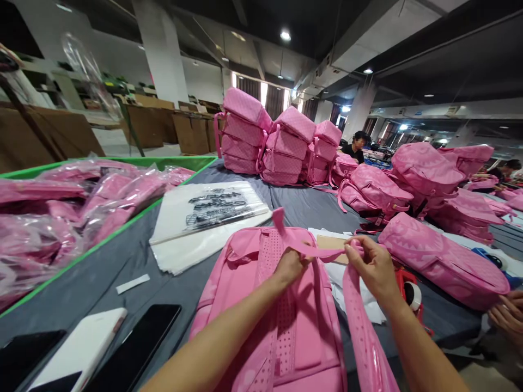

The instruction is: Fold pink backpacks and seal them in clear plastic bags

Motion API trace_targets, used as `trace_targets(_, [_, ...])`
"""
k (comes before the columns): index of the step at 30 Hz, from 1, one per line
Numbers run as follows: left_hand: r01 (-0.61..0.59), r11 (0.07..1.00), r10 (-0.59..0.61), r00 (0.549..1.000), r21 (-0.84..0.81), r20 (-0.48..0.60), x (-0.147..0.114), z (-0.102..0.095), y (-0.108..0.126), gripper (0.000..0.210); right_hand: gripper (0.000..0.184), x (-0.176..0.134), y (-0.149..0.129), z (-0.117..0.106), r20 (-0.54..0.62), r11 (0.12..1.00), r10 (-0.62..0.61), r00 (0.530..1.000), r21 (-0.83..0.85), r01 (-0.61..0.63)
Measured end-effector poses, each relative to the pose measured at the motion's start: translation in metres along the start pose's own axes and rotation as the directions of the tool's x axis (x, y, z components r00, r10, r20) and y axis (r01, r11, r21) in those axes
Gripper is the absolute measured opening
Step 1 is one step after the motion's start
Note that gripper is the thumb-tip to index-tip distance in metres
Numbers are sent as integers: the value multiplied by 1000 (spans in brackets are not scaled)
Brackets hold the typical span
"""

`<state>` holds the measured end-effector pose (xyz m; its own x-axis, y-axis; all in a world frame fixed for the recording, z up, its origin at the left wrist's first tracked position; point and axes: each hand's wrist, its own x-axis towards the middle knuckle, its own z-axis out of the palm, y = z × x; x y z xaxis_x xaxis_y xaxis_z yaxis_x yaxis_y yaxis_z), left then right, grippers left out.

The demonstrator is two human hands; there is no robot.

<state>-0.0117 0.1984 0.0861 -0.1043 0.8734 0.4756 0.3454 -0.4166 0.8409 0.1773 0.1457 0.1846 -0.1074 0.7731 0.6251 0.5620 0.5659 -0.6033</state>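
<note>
A pink backpack [304, 348] lies on the table right before me, its back panel and straps facing up. My left hand [292, 265] is closed on a flat pink webbing strap [327, 253] above the upper part of the bag. The strap's loose end sticks up beyond that hand. To the right, my right hand [370, 261] pinches the same strap near the end of a padded shoulder strap [362, 326], which hangs down beside the bag. The strap is stretched between both hands.
On the left are a green-edged bin [163, 160] of bagged pink goods, printed plastic bags [212, 209] and phones [134, 345]. Stacked pink backpacks [286, 144] stand behind. At right are a pink bag [445, 258], a red tape dispenser [408, 291] and another person's hand [509, 316].
</note>
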Motion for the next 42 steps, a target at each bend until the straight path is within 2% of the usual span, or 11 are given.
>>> trace_targets(2, [-195,979,194,981,62,23,-26,-18,16,24,41,11,10,-9,92,997,77,993,12,-79])
trace_targets(6, [-553,820,551,832,147,62,-45,-28,44,28,56,25,0,7,262,994,82,962,46,-97])
trace_targets(10, [-257,966,253,959,16,129,-20,-20,42,34,59,40,-21,30,411,982,-4,912,176,-75])
trace_targets(14, [12,980,17,989,-198,146,-16,-27,26,23,58,61,-17,33,592,927,-115,798,352,-127])
trace_targets(18, [361,812,-254,926,-459,280,-54,-34,25,27,40,89,16,55,545,975,-206,812,184,124])
trace_targets(22, [577,624,-435,817,-528,378,-100,-33,33,33,27,104,59,111,560,958,-108,821,-162,237])
trace_targets(27, [537,807,-404,805,-244,435,-120,-57,30,50,33,100,100,168,630,895,-106,769,-276,350])
trace_targets(30, [418,908,-386,798,36,462,-96,-98,12,56,56,97,120,181,598,924,-61,799,-270,272])
trace_targets(35, [203,797,-221,974,568,-38,-3,-158,-63,57,52,82,135,191,591,938,-78,803,-229,260])
trace_targets(39, [143,713,-235,971,686,42,52,-145,-110,53,45,62,140,201,454,949,-200,868,-130,287])
trace_targets(42, [-14,746,-123,980,666,159,60,-121,-117,40,41,51,141,206,315,956,-227,922,-108,272])
